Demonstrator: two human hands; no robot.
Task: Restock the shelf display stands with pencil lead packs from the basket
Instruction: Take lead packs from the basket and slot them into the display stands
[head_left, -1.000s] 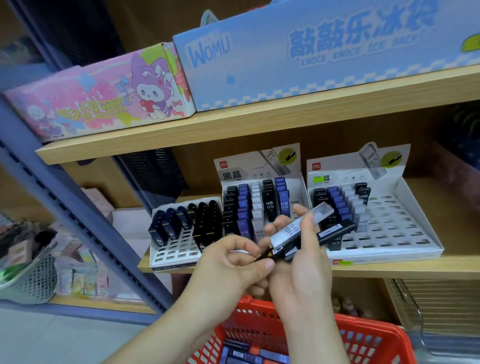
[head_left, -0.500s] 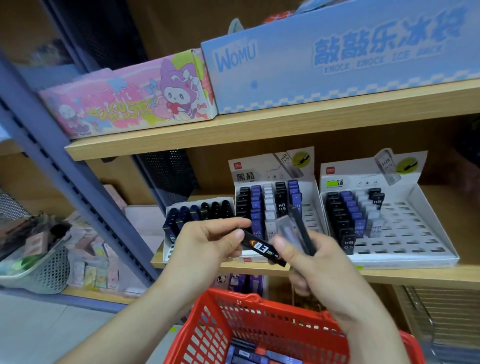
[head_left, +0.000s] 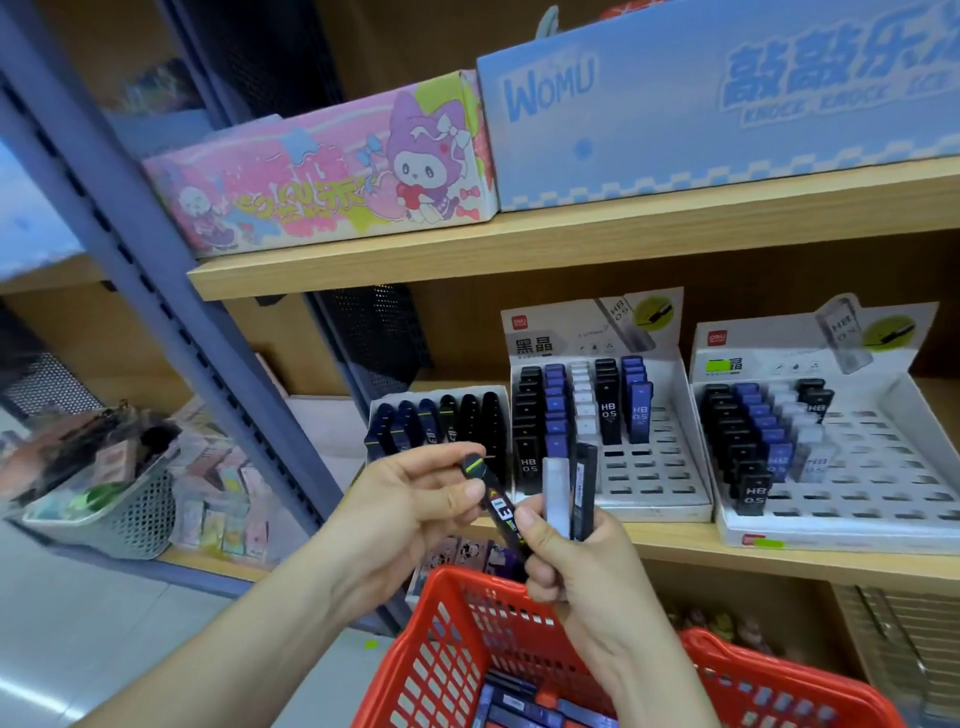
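Since a second ago the bundle has come apart: then the right hand held all the packs fanned and slanting up to the right, with the left hand at their lower end; now the left hand has drawn one black pack out to the left, and the two packs kept by the right hand have swung upright. Left hand pinches the black pack near its upper end, thumb on the near face, fingers curled behind; the pack slants down to the right, its white label showing, and its lower end lies against the right thumb. Right hand is clamped round the lower parts of a clear pack and a dark pack, side by side and touching, the clear one on the left; their tops stand in front of the middle stand. Both hands hang above the far rim of the red basket; more packs lie in its bottom. Three display stands sit in a row on the wooden shelf: the left stand carries dark packs, partly hidden by the left hand; the middle stand has rows of packs at its left and far side, open slots at its near right; the right stand has black, blue and clear packs at its left and bare slots over its right half. On the shelf above, a pink box sits just beside a blue box; a grey basket stands far left, lower down.
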